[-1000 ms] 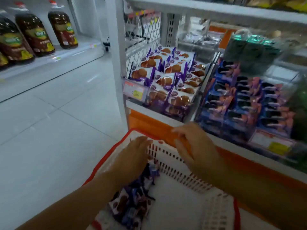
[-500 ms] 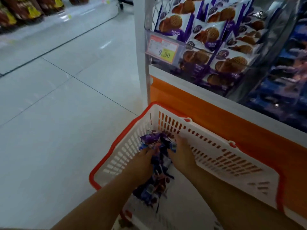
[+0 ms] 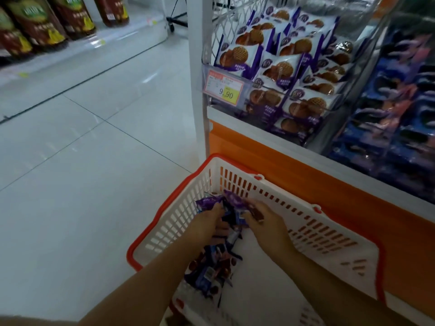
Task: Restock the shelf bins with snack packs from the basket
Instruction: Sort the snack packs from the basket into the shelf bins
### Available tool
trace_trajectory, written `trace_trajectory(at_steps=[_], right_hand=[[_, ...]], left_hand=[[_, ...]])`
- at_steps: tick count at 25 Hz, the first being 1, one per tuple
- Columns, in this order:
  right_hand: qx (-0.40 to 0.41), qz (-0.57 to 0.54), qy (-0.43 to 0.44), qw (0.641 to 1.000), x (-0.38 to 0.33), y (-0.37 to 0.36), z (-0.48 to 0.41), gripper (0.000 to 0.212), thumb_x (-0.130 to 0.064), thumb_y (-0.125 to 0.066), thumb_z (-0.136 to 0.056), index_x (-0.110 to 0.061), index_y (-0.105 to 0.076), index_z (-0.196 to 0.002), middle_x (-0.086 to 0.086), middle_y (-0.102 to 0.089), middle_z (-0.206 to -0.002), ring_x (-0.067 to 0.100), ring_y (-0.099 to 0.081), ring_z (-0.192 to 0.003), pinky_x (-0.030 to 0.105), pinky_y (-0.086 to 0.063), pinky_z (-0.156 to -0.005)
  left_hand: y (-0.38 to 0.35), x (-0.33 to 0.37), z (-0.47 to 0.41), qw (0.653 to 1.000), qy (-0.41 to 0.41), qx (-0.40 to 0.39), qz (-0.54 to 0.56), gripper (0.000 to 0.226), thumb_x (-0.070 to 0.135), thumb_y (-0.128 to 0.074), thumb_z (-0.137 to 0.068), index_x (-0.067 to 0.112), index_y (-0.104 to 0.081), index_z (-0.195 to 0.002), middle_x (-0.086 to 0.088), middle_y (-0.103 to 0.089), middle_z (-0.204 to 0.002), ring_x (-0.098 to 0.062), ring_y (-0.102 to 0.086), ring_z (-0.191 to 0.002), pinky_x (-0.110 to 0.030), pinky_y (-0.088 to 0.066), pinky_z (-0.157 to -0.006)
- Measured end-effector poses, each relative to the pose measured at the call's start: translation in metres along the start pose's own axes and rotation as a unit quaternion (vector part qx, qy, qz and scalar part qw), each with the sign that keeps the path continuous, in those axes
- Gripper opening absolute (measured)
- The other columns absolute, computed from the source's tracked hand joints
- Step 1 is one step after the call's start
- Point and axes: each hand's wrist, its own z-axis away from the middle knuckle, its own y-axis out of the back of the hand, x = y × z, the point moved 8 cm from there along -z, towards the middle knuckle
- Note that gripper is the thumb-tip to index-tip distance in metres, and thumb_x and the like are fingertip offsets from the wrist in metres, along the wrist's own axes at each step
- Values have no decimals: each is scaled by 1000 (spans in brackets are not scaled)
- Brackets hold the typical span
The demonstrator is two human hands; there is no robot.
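On a shop's tiled floor (image 3: 89,189), left hand (image 3: 207,223) and right hand (image 3: 264,221) clutch purple snack packs (image 3: 231,200) in the basket (image 3: 306,234); overfull handfuls may spill.

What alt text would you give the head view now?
Both hands reach into a white basket with a red rim on the shop floor, the left hand and right hand each gripping purple snack packs from a pile. Just beyond it, a shelf bin holds purple-and-white waffle packs behind a 9.90 price tag.
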Motion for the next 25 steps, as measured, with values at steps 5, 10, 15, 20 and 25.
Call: trace_trajectory(at_steps=[5,10,15,20,25], right_hand=[[4,-195,-12,981,-26,42,35,51,9,-56,-87,-37,-68,-106,-10,-64,-115,2,-60,-107,18,-51,-89],[-2,-349,-115,930,-38,76,57,15,-29,-57,-95,-28,-65,-109,-3,-74,-97,12,-73,-82,25,-57,-67],[38,-320,-93,942,-37,91,77,19,-27,-63,-91,-34,-65,-109,-6,-73,-104,11,-71,-91,27,-59,-75],[44,-282,-88,955,-59,110,75,13,-28,-64,-91,-38,-65,-98,-5,-69,-105,13,-69,-91,33,-58,-83],[45,-142,30,988,-139,156,57,12,-30,-65,-90,-34,-60,-100,-21,-60,-95,-13,-61,-75,4,-45,-56]], left_hand=[[-19,41,33,985,-77,-74,139,26,26,-65,-92,20,-65,-116,-6,-74,-108,-21,-73,-91,-29,-59,-68],[-28,58,67,977,-114,-113,143,27,13,-59,-96,10,-61,-123,-8,-74,-108,-22,-72,-98,-28,-58,-75],[-49,65,104,971,-147,-137,128,23,8,-56,-97,8,-63,-118,-10,-74,-107,-23,-71,-99,-31,-58,-81],[-45,96,133,969,-209,-123,32,17,17,-61,-95,14,-66,-110,-2,-75,-101,-18,-72,-95,-37,-57,-89],[-21,167,162,950,-301,-74,-34,18,21,-66,-92,20,-68,-109,2,-76,-94,-14,-74,-85,-30,-60,-78]])
